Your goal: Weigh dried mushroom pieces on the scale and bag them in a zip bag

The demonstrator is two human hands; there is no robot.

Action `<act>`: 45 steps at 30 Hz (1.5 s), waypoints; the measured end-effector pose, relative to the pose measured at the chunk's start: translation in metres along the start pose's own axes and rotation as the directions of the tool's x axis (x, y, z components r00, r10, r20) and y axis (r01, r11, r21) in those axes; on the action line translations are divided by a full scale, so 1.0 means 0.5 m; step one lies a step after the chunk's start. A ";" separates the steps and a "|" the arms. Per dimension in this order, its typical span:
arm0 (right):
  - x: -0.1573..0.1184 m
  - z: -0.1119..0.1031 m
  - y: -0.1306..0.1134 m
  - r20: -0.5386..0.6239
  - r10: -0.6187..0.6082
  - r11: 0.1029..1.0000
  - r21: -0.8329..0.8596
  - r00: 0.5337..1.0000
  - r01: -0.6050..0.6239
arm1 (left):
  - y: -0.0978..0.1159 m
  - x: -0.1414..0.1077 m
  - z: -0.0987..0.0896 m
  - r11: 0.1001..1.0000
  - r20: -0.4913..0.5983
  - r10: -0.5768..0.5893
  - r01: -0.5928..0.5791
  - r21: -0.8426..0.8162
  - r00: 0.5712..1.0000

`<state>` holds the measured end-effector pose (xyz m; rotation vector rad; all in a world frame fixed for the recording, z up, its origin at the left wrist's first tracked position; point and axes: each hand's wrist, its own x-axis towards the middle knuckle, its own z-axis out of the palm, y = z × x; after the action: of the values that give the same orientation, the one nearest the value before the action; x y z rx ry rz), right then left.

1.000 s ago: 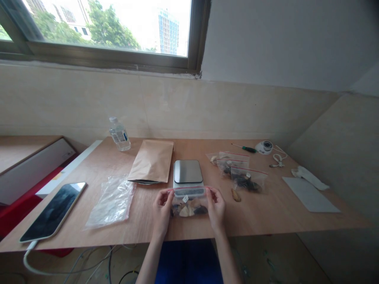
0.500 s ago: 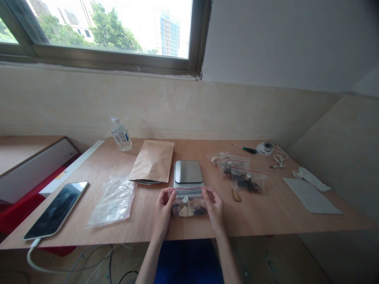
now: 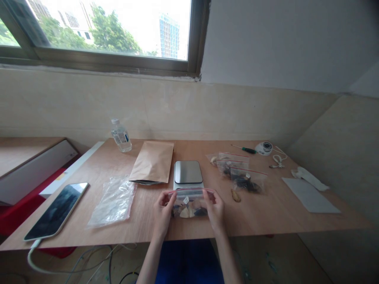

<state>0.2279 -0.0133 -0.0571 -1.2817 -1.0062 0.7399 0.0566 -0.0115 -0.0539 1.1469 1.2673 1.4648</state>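
My left hand (image 3: 162,211) and my right hand (image 3: 214,209) pinch the two top corners of a clear zip bag (image 3: 189,207) with a red-lined seal. Inside lie several pale and dark pieces of shell or stone, and a small white label shows near the top. The bag is held just in front of a flat digital scale (image 3: 188,172) with a steel top. I cannot tell whether the bag touches the table (image 3: 275,221). Its lower part looks close to the wood.
Two more filled zip bags (image 3: 232,165) (image 3: 248,179) and a loose brown shell piece (image 3: 236,195) lie right of the scale. Left are a kraft envelope (image 3: 151,161), a crumpled plastic bag (image 3: 114,203), a phone (image 3: 56,211) and a water bottle (image 3: 121,136).
The top edges of the held bag look closer together than a second ago. The head view has shifted slightly. Both hands stay at the bag's corners.
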 end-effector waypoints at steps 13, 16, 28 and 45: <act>-0.005 0.002 -0.011 0.159 0.094 0.988 0.103 0.983 -0.112 | 0.026 -0.004 0.007 0.998 0.055 -0.041 0.044 -0.051 0.998; -0.005 0.002 -0.010 0.159 0.083 0.993 0.073 0.984 -0.096 | 0.025 -0.004 0.008 0.998 0.040 -0.041 0.042 -0.046 0.998; -0.005 0.000 -0.007 0.129 0.001 0.999 0.052 0.992 -0.008 | 0.024 -0.005 0.006 0.997 0.040 -0.033 0.035 -0.061 0.999; -0.006 -0.001 -0.014 0.187 0.060 0.994 0.074 0.981 -0.075 | 0.027 -0.003 0.007 0.998 0.073 -0.027 0.031 -0.059 0.997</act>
<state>0.2266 -0.0173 -0.0508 -1.1984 -1.0742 0.9561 0.0600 -0.0138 -0.0405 1.1274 1.1786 1.4186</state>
